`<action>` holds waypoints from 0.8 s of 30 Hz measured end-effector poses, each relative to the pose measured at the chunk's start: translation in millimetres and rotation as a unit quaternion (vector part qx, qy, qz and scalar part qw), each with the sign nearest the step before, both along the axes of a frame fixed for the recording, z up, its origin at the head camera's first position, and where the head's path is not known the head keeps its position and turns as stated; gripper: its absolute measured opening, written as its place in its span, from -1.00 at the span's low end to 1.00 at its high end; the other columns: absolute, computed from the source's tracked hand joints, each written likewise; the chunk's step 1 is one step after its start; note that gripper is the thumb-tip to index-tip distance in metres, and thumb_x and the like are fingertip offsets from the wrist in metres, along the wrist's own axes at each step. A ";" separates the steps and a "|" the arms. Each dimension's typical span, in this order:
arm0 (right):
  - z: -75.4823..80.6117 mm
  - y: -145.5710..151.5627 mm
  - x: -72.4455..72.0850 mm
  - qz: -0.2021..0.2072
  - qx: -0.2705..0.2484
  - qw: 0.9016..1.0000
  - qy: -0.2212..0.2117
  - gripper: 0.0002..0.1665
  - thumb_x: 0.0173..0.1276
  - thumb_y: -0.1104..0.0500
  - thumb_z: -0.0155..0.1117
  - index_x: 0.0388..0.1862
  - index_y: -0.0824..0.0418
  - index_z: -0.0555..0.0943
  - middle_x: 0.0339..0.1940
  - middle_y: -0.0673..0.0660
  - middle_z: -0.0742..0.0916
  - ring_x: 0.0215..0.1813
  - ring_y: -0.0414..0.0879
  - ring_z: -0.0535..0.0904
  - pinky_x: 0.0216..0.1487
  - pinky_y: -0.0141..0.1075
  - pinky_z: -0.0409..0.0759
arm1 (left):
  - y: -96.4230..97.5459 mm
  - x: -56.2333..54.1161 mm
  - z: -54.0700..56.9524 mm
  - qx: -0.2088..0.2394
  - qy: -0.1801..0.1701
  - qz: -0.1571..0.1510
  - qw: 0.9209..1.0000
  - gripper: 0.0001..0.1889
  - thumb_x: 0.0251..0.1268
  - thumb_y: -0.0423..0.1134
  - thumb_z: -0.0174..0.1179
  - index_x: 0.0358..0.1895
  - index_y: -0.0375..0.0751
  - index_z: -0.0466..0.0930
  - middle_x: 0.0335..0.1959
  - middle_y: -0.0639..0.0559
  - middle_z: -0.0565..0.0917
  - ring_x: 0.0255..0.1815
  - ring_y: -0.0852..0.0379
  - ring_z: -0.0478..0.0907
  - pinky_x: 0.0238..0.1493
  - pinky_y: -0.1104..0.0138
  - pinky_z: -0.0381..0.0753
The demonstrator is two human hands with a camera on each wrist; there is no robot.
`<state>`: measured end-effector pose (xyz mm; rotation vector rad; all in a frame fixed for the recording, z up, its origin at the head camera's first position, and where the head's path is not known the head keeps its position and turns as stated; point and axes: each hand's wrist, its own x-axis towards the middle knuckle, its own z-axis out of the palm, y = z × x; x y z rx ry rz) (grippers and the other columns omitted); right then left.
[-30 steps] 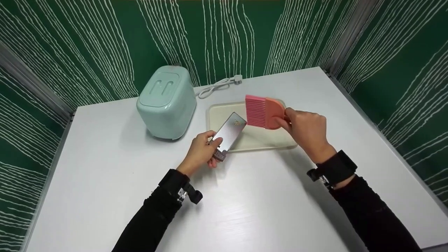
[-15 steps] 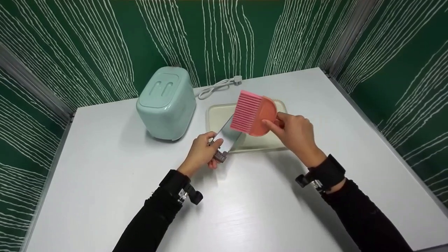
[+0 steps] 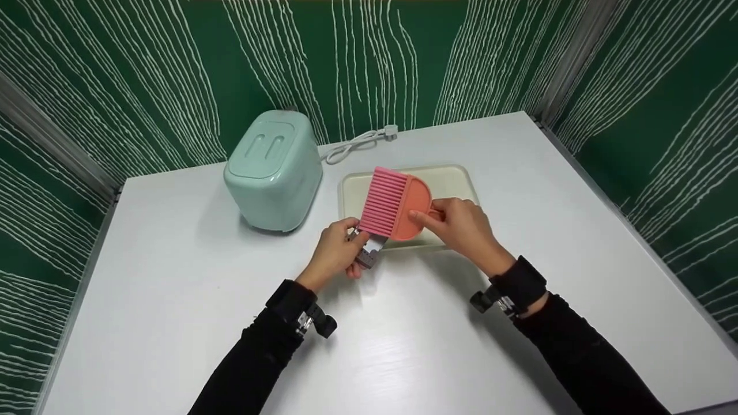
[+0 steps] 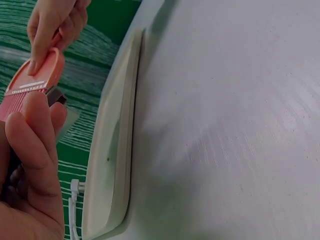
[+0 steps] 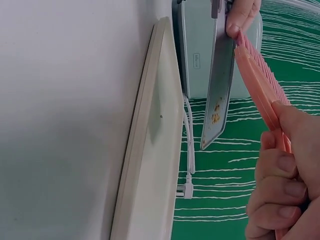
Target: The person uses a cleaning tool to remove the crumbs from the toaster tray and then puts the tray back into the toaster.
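My left hand (image 3: 336, 245) grips the grey end of a slim metal crumb tray (image 5: 218, 80). Brown crumbs (image 5: 216, 118) lie toward its far end in the right wrist view. My right hand (image 3: 466, 227) pinches a small brush (image 3: 414, 207) with an orange head and pink bristles. From the head, the bristles cover most of the crumb tray. Their tips are close by my left thumb, at the tray's held end. Both things are held up over a cream serving tray (image 3: 451, 180) on the table, where a small dark speck (image 5: 161, 116) lies.
A mint-green toaster (image 3: 274, 173) stands behind and left of my hands. Its white cord and plug (image 3: 357, 143) lie along the back of the table. Green walls with white streaks (image 3: 380, 63) close in the white table (image 3: 190, 300) at the back and sides.
My right hand has brought the brush left and down, from beyond the crumb tray's far end to over its held end. The left hand and crumb tray have stayed almost still.
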<state>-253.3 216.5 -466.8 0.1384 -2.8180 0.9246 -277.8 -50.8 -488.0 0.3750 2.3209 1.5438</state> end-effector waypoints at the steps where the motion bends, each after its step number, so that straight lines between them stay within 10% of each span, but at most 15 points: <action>1: -0.4 -0.6 -0.2 0.001 -0.002 1.000 -0.003 -0.42 0.48 -0.29 0.42 -0.56 0.05 0.54 -0.70 -0.11 0.37 -0.54 -0.19 0.25 -0.46 -0.29 0.14 | 0.2 -0.1 0.3 0.000 0.000 0.001 1.000 -0.76 0.64 -0.28 0.16 0.18 -0.32 0.58 -0.61 -0.16 0.75 -0.88 0.21 0.54 -0.72 0.04 0.69; 13: -0.7 -1.8 0.4 0.020 0.016 1.000 0.012 -0.37 0.46 -0.30 0.43 -0.63 0.02 0.43 -0.70 -0.11 0.35 -0.54 -0.19 0.23 -0.46 -0.30 0.11 | -0.7 -1.2 2.5 -0.002 0.010 0.006 1.000 -0.86 0.51 -0.29 0.27 -0.01 -0.26 0.62 -0.67 -0.06 0.72 -0.87 0.23 0.56 -0.76 0.26 0.66; 24: -3.8 -3.2 -1.9 0.012 0.063 0.997 0.039 -0.40 0.46 -0.31 0.42 -0.58 0.04 0.52 -0.72 -0.12 0.34 -0.57 -0.20 0.23 -0.49 -0.29 0.06 | -0.7 1.9 5.8 -0.022 0.032 -0.001 0.999 -0.85 0.55 -0.27 0.27 0.03 -0.22 0.60 -0.68 -0.02 0.71 -0.86 0.23 0.56 -0.61 -0.07 0.75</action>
